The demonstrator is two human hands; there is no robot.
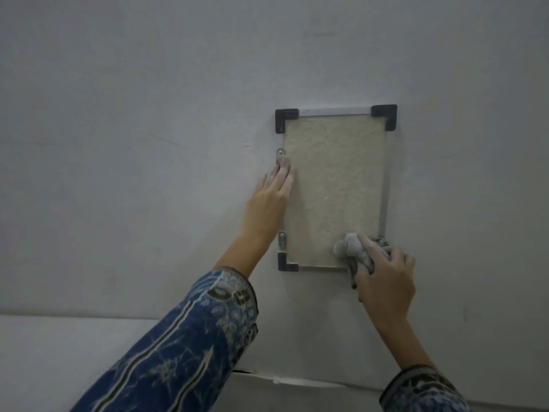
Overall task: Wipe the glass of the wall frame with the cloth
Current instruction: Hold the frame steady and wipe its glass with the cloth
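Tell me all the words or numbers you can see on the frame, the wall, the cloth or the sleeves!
There are none to read.
Frame: no words; the glass shows only a plain beige, speckled panel.
Cloth: grey, no label showing.
Sleeves: blue with a pale pattern of shapes and stripes, no letters.
Wall: bare, only faint marks.

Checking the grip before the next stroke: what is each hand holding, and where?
The right hand holds the grey cloth bunched at its lower part, against the frame's lower right glass. The left hand holds nothing, lying flat on the left edge.
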